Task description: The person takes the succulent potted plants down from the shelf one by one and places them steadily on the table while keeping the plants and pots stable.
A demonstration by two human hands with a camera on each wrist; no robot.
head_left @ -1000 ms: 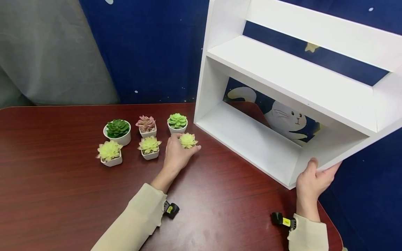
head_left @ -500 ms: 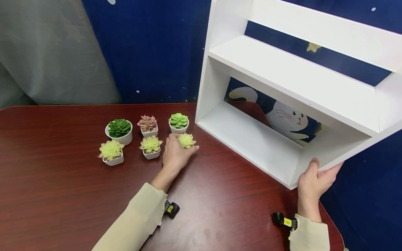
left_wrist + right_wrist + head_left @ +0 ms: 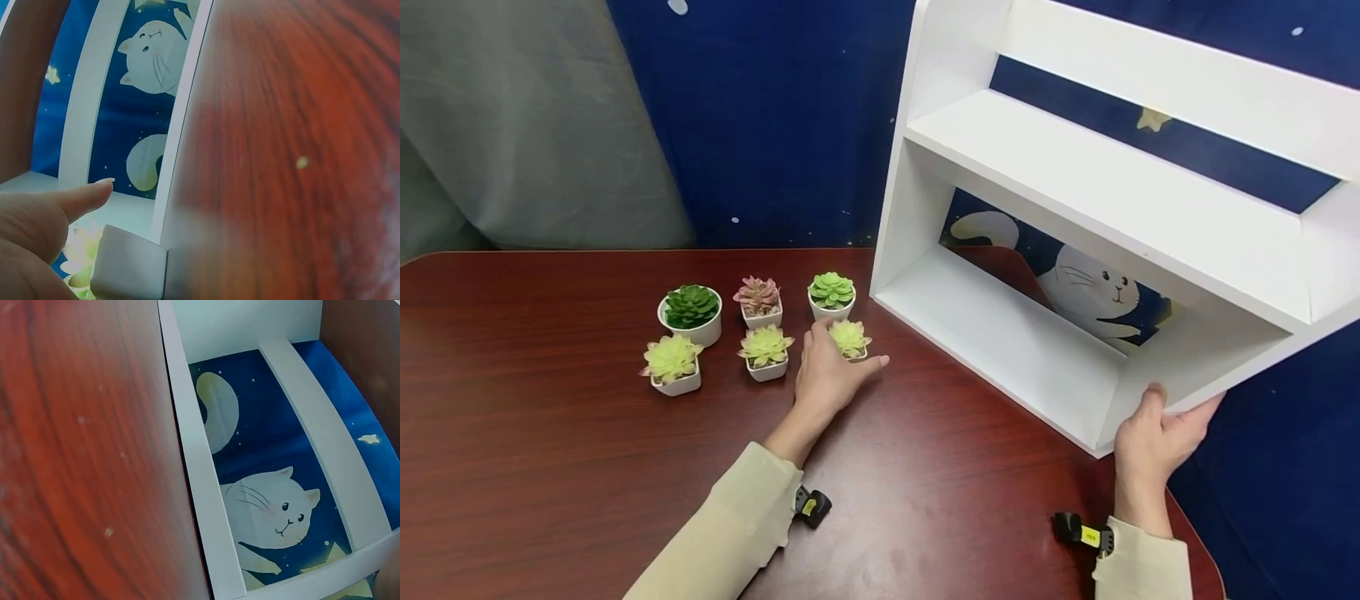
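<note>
My left hand [image 3: 829,372] is around the near side of a small yellow-green succulent [image 3: 849,339] in a white pot, its thumb extended and apart from the pot. In the left wrist view the white pot [image 3: 128,265] stands on the table beyond the straight thumb [image 3: 87,199]; the other fingers are mostly hidden. My right hand [image 3: 1157,446] grips the lower right side panel of a white two-tier shelf [image 3: 1000,321], thumb inside and fingers outside. The shelf stands angled on the table.
Left of my hand stand a light green succulent [image 3: 765,347], a pink one [image 3: 758,298], a dark green one [image 3: 692,308] and a yellow-green one [image 3: 673,362]. Behind is a bright green one [image 3: 832,292]. A blue curtain [image 3: 775,125] hangs behind the brown table [image 3: 550,467].
The succulent by my left hand has shifted slightly left, in line with the pot behind. My left thumb has since spread away from it. The right hand keeps its grip on the shelf.
</note>
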